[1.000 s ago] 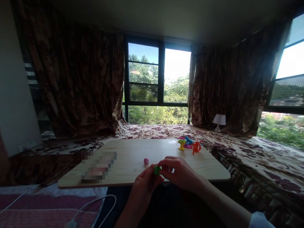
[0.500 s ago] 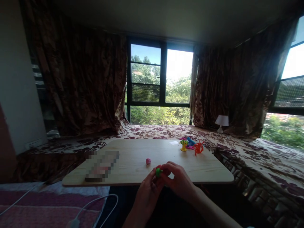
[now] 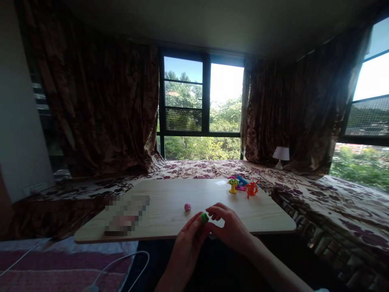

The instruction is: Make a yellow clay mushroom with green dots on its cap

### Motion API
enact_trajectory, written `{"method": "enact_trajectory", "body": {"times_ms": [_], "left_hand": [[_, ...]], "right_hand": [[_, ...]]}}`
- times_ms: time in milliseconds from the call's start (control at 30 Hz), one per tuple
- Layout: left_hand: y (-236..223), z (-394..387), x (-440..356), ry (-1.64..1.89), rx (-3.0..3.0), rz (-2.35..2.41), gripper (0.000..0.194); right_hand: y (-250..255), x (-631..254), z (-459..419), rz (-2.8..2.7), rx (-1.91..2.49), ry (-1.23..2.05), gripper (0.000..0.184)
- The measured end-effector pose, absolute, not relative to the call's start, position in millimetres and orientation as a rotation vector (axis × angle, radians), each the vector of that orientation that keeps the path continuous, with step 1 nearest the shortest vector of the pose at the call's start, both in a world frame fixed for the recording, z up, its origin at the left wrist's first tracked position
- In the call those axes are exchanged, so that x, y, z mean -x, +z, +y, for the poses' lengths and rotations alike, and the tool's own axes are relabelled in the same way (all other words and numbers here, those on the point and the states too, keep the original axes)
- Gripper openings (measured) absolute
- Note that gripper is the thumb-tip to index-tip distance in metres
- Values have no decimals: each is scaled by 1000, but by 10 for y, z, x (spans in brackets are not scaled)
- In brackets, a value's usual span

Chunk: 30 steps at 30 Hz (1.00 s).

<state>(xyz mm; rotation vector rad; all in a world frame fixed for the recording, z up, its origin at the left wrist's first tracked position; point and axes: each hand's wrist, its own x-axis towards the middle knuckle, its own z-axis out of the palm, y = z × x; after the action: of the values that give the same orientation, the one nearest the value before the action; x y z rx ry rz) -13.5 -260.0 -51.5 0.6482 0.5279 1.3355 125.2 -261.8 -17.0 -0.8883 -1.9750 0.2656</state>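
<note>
My left hand (image 3: 190, 239) pinches a small green lump (image 3: 204, 218) that looks like modelling clay, held just above the table's near edge. Close on its right is my right hand (image 3: 229, 227), fingers curled but apart and thumb beside the lump; whether the thumb touches it I cannot tell. A small pink lump (image 3: 187, 207) lies on the table just beyond my hands. Farther back on the right stand a yellow figure with a green-dotted top (image 3: 233, 186), an orange many-legged figure (image 3: 252, 189) and a blue figure (image 3: 242, 181) with pink parts around it.
The pale wooden table (image 3: 164, 194) has a blurred-out flat object (image 3: 127, 217) on its left and a small white sheet (image 3: 221, 183) near the back. A white lamp (image 3: 281, 154) stands on the patterned cover behind. A white cable (image 3: 121, 256) loops at lower left.
The fingers of my right hand have lifted and spread away from the green lump, which now shows more fully in my left hand. The whole view has shifted slightly.
</note>
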Motion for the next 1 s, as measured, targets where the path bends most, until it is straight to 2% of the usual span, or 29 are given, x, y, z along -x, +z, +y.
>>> {"method": "enact_trajectory", "body": {"times_ms": [100,200,400,567,667,800,1000], "left_hand": [[-493,-2614,121,1322,-665,511,24],[-478,-2614,107,1289,-642,469,20],[-502,-2612,108,1103,-638,483,26],[-588,-2551,120,1145,-682,635,23],[-555,-2508,128,1149,-601,600,27],[-484,-2444,140,1121,-398,331,28],[-557,-2388,1,1058,-300,176,33]], "right_hand": [[-165,-1277,-2636,-1988,895,208,33],[-185,-1236,-2647,-1972,892,171,23],[-238,-1165,-2658,-1946,954,112,10],[-117,-1232,-2661,-2076,999,22,34],[-68,-1209,-2641,-2049,963,111,25],[-119,-1091,-2683,-1927,929,264,27],[-117,-846,-2880,-2028,954,130,12]]}}
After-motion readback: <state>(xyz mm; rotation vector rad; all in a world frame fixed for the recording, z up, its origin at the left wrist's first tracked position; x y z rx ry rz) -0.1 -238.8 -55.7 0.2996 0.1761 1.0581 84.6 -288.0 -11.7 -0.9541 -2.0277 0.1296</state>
